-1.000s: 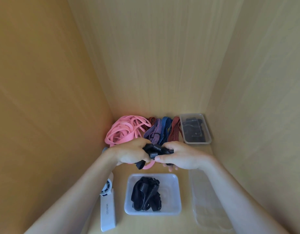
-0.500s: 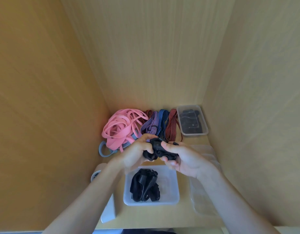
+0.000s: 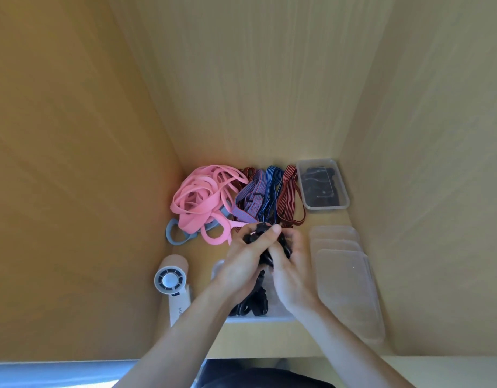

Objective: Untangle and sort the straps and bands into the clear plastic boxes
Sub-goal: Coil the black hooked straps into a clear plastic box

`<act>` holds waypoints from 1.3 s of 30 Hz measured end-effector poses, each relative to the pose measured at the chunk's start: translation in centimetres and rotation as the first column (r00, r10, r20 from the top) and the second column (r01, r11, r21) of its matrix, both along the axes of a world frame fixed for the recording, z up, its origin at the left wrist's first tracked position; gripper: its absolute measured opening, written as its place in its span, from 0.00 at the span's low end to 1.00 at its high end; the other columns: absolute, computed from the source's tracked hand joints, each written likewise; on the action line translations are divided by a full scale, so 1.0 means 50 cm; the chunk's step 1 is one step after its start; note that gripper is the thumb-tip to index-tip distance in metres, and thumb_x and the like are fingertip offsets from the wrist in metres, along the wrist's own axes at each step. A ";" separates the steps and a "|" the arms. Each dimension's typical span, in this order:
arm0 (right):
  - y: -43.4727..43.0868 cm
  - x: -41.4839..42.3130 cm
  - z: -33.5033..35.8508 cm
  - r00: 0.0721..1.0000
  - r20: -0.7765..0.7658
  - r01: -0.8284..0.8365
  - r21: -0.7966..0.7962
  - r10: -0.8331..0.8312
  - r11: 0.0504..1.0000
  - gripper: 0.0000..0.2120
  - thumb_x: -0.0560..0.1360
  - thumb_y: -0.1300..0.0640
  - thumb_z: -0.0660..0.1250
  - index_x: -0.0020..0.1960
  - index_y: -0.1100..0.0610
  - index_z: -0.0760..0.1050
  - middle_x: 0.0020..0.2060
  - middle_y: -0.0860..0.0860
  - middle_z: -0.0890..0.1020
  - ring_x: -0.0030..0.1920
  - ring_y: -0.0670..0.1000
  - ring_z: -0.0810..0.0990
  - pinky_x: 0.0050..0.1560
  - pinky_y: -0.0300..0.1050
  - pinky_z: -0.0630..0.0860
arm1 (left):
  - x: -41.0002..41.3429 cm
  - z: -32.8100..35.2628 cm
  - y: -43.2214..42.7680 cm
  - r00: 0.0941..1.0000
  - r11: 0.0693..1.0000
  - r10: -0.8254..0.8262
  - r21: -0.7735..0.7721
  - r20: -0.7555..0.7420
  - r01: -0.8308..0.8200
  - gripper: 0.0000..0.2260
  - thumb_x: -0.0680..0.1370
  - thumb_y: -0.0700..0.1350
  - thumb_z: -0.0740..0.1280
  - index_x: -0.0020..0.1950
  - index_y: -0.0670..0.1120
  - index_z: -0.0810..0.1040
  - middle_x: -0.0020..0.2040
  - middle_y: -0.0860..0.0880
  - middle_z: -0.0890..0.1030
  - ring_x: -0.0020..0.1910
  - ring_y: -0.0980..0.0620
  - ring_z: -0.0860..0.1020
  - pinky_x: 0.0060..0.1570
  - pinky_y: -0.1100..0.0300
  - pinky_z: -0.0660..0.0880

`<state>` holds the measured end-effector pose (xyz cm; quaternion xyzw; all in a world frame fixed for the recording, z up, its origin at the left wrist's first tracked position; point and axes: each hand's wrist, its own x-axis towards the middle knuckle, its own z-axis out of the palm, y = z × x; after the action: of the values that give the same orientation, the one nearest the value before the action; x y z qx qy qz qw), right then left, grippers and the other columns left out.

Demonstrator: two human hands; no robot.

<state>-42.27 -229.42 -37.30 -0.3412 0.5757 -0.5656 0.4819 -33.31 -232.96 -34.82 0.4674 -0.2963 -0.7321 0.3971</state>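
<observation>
Black strap [image 3: 257, 237] has come back from beside the far pile and is now bunched above the near box [image 3: 269, 320]. Your left hand [image 3: 241, 266] and right hand [image 3: 294, 275] both grip it, so dropping it in looks next.

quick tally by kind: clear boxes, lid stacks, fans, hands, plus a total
clear boxes: 2, far and near
stack of lids: 1
handheld fan: 1
hands: 2, left and right, both gripping the black strap
total: 6
</observation>
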 end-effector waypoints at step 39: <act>0.123 -0.091 -0.059 0.663 -0.721 -0.291 0.000 0.202 0.957 0.15 0.74 0.61 0.71 0.43 0.44 0.70 0.42 0.38 0.73 0.46 0.42 0.75 0.48 0.33 0.70 | -0.024 -0.050 0.055 0.651 0.885 0.043 -0.331 0.758 0.327 0.09 0.74 0.42 0.71 0.47 0.51 0.72 0.38 0.56 0.77 0.37 0.59 0.75 0.39 0.65 0.72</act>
<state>-46.79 -223.30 -40.25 -0.6356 0.6318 -0.3503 0.2723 -34.49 -230.20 -37.33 0.5980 -0.6262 -0.4183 0.2745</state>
